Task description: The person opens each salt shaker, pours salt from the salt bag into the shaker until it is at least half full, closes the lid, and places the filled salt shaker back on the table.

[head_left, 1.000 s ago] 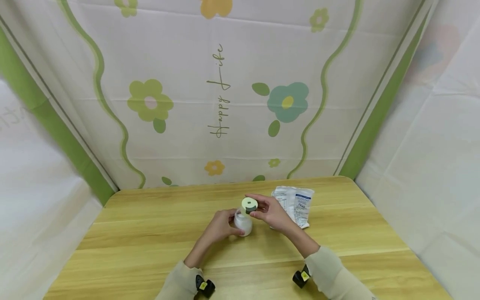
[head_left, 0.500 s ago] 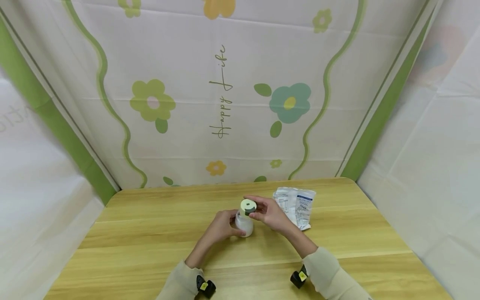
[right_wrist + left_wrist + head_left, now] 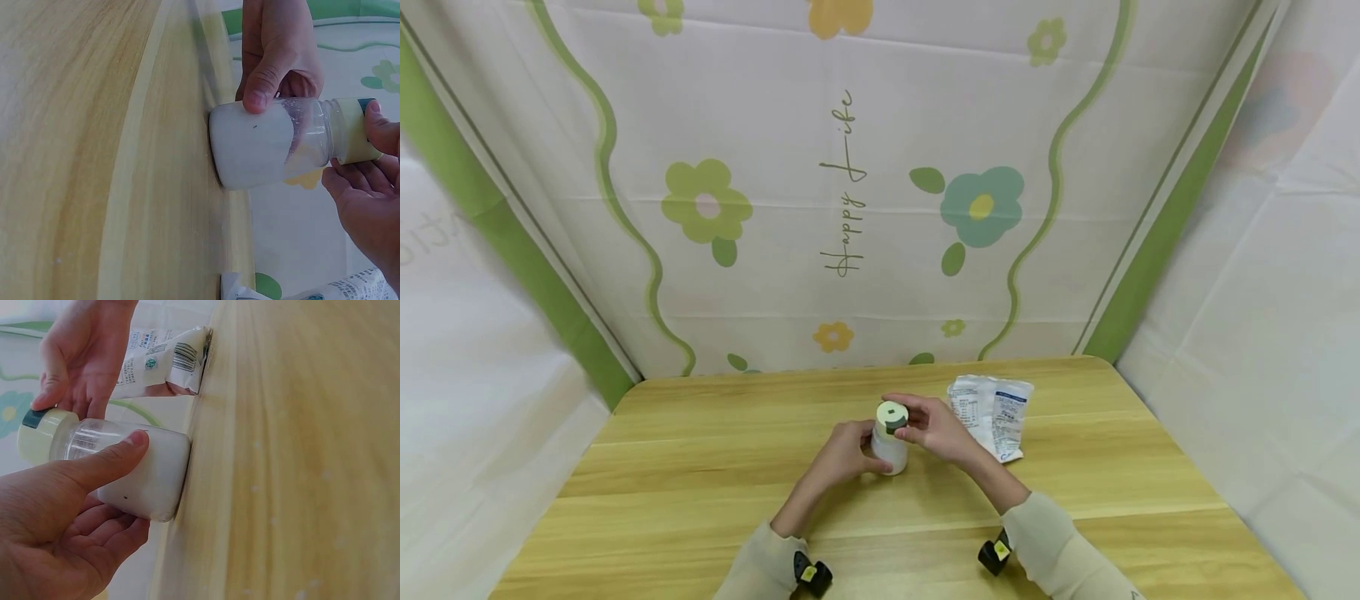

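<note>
A clear jar (image 3: 156, 475), mostly filled with something white, stands upright on the wooden table. My left hand (image 3: 842, 452) grips its body, thumb on the near side and fingers round the back. On the jar's mouth sits a pale yellow lid (image 3: 891, 414) with a dark green patch on its edge. My right hand (image 3: 942, 429) holds this lid between thumb and fingers. In the right wrist view the lid (image 3: 353, 131) lines up with the jar's threaded neck; whether it is fully seated I cannot tell.
White printed packets (image 3: 1000, 417) lie on the table (image 3: 700, 500) just right of the right hand; a barcode shows on one in the left wrist view. Behind the table hangs a floral cloth (image 3: 775, 250), with more cloth at both sides. White specks dot the tabletop.
The right hand has brought the lid left and down, from tilted above the open jar onto its mouth. The left hand has kept its grip on the jar.
</note>
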Action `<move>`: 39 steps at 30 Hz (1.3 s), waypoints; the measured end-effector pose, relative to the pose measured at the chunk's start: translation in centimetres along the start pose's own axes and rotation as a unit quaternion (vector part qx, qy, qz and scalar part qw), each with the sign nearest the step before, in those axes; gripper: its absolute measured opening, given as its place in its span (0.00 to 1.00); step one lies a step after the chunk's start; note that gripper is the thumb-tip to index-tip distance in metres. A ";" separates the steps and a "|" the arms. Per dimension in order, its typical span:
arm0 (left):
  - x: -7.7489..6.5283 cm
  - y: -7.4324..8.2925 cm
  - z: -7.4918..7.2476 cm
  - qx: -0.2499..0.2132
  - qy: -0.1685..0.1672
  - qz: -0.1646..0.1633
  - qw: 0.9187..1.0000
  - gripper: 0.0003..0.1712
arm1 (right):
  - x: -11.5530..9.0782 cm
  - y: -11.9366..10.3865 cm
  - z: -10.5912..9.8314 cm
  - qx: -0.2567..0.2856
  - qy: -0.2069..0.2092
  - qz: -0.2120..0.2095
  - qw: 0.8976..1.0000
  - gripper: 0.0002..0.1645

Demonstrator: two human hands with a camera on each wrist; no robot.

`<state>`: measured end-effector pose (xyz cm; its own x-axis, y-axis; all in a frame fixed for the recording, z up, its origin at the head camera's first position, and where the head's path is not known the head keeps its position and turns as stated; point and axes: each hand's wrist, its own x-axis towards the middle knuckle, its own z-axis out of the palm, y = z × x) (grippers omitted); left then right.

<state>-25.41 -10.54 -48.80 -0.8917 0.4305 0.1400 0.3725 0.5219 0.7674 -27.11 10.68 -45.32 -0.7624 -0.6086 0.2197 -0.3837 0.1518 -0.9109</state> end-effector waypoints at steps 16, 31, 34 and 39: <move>0.0 0.3 0.0 0.002 0.001 -0.008 1.000 0.30 | 0.1 0.0 0.4 -0.012 -0.010 0.019 1.000 0.33; 0.1 0.1 0.0 0.015 0.004 -0.008 1.000 0.30 | 0.0 0.5 1.1 -0.004 0.033 0.027 0.999 0.30; 0.1 0.0 0.0 0.012 0.003 -0.013 1.000 0.29 | 0.0 0.6 1.4 -0.010 0.054 0.028 0.998 0.29; 0.1 -0.2 0.1 0.011 0.004 -0.013 1.000 0.27 | -0.1 0.5 1.9 -0.019 0.087 0.037 0.995 0.30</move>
<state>-25.52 -10.55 -48.98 -0.9033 0.4102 0.1256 0.3545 0.5488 0.7570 -26.19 9.34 -46.46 -0.8663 -0.4516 0.2134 -0.3411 0.2229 -0.9132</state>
